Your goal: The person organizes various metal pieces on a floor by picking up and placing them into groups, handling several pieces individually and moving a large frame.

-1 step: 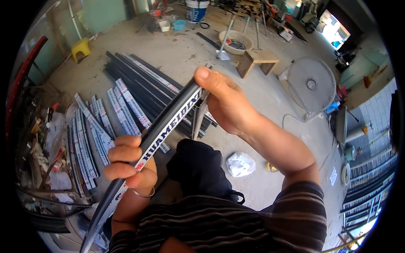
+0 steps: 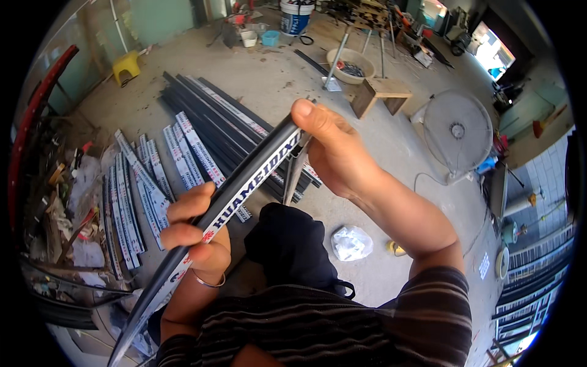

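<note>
Plainly, the left hand (image 2: 199, 238) has its fingers curled round a long dark bar (image 2: 249, 174), slanting from near left to far right, while the right hand (image 2: 330, 147) grips its far end, thumb on top. Beyond, more bars (image 2: 205, 116) lie on the floor, left; farther, a round fan (image 2: 461, 113) stands right, a yellow stool (image 2: 126, 62) left.
</note>
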Tool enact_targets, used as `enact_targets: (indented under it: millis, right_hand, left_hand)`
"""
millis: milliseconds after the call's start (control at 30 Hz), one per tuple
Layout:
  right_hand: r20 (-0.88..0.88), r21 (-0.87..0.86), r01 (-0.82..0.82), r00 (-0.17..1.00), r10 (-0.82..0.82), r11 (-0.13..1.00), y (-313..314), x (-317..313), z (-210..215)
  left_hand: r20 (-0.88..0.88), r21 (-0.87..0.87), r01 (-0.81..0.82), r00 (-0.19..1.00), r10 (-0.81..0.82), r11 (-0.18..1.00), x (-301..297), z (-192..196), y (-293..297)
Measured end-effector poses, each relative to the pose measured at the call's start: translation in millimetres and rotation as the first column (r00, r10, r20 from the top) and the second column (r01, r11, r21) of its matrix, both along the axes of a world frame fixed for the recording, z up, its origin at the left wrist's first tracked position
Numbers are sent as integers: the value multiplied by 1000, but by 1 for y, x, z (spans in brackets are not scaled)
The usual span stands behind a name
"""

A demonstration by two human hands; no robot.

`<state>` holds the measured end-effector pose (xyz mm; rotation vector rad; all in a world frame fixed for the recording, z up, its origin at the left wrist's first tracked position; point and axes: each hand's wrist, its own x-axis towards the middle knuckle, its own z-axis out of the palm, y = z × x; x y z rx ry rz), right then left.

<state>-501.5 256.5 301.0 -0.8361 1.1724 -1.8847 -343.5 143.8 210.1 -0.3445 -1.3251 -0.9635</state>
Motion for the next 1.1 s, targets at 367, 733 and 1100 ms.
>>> enact_targets:
  millis: [367,733,1100]
  right_hand:
    - [60,-71,106,993,-102,992,-7,12,4]
    - [-60,-18,112,992,-113,994,-8,2,5]
    - [-197,106,79,979,-57,991,2,-17,-4]
  left_hand:
    - [283,564,346,772,-569,750,45,-26,12]
    - [649,342,442,527,-549,829,164,76,1]
    - [860,472,-88,-175,-480,877,122,31,-35]
